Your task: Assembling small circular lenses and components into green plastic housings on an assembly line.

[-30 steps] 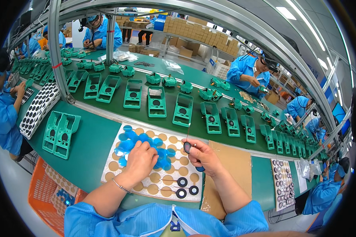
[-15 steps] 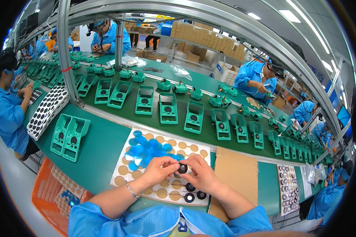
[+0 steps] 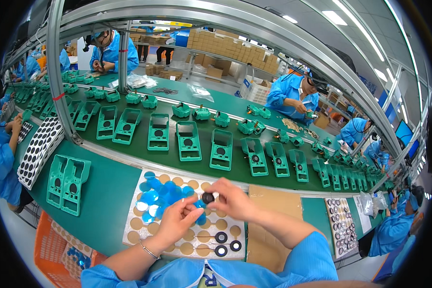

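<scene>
My right hand [image 3: 231,199] pinches a small black round part [image 3: 208,198] above the white board [image 3: 134,225]. Just left of it is my left hand [image 3: 177,222], its thumb and fingers apart. A blue film disc [image 3: 199,204] shows at those fingertips, apparently lying behind them rather than held. More shiny blue film discs [image 3: 165,194] are heaped on the board, over its tan circles. Near the board's front right corner lie several black round parts [image 3: 221,237] with pale centres, some with thin wires.
Brown cardboard [image 3: 273,206] lies right of the board. Two green housings [image 3: 65,185] sit at left beside a sheet of black discs [image 3: 41,151]. Rows of green housings [image 3: 188,141] stand beyond. An orange crate [image 3: 50,249] is low left; co-workers [image 3: 295,96] sit across.
My hands have parted: the left has let go of the black part, and its fingers have spread. The right keeps the part. The whole view has shifted.
</scene>
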Demonstrator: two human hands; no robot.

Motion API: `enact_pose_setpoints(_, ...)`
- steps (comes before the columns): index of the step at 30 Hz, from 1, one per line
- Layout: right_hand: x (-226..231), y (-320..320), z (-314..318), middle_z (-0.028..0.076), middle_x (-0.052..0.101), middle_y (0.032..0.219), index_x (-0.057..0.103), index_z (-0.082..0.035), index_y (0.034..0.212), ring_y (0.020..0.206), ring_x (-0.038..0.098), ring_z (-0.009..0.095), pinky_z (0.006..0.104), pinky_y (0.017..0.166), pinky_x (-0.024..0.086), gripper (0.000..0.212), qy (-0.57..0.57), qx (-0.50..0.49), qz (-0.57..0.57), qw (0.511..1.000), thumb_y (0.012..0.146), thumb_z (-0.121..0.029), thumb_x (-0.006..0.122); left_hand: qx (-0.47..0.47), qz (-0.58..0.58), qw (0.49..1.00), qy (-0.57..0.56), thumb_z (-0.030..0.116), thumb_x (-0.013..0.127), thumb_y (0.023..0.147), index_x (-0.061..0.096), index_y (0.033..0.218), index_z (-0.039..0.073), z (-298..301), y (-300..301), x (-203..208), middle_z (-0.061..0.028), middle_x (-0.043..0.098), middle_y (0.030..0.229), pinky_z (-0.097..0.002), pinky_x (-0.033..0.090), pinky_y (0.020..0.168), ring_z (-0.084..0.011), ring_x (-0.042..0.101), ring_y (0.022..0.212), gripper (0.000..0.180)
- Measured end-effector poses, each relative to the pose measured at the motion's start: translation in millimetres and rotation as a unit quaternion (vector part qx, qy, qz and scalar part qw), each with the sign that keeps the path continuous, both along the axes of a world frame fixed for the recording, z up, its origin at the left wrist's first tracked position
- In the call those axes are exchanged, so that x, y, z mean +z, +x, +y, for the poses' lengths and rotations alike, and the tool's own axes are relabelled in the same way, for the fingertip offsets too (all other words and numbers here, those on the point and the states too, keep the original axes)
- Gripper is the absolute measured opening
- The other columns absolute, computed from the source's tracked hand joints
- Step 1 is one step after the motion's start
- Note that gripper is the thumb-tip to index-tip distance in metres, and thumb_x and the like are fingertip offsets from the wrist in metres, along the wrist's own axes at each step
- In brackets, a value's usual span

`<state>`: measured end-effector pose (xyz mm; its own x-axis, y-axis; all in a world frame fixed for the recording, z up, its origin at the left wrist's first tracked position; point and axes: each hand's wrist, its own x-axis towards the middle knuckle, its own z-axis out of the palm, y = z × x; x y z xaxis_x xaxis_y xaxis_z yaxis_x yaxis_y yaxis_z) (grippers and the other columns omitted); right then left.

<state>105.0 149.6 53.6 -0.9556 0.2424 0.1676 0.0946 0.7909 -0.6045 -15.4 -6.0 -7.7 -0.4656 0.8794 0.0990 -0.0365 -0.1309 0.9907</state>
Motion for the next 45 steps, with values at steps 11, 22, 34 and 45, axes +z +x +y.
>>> enact_pose_setpoints(11,-40,-59,170,0.009,0.054,0.091,0.059,-0.011,0.097,0.082,0.056,0.029,0.0372,0.070,0.045,0.027,0.117,-0.182,0.058,0.975,0.073,-0.015,0.069,0.077,0.348,0.932,0.064,0.005,0.066,0.072,0.054,0.104,0.002,-3,1,10,-0.0088,0.056,0.082,-0.0326,0.045,0.059,-0.0231,0.052,0.069,0.035)
enact_pose_setpoints(22,-63,-62,189,0.006,0.054,0.094,0.062,-0.013,0.094,0.083,0.058,0.026,0.0362,0.070,0.047,0.019,0.197,-0.159,0.014,0.967,0.076,-0.013,0.065,0.056,0.423,0.901,0.083,0.006,0.067,0.071,0.058,0.095,0.000,-1,0,13,-0.0111,0.056,0.083,-0.0343,0.043,0.063,-0.0267,0.050,0.073,0.026)
enact_pose_setpoints(34,-71,-56,190,0.004,0.055,0.097,0.062,-0.013,0.095,0.089,0.057,0.025,0.0354,0.074,0.047,0.020,0.189,-0.137,0.048,0.971,0.075,-0.009,0.064,0.050,0.426,0.901,0.068,0.006,0.067,0.070,0.060,0.091,0.001,-2,-1,11,-0.0097,0.055,0.082,-0.0336,0.042,0.062,-0.0259,0.049,0.072,0.023)
enact_pose_setpoints(45,-83,-52,195,0.003,0.056,0.100,0.063,-0.013,0.095,0.092,0.055,0.025,0.0359,0.075,0.048,0.021,0.233,-0.133,0.068,0.961,0.075,-0.010,0.064,0.043,0.438,0.896,0.067,0.006,0.067,0.070,0.060,0.090,0.002,-1,-3,8,-0.0094,0.055,0.081,-0.0336,0.042,0.063,-0.0256,0.049,0.073,0.021)
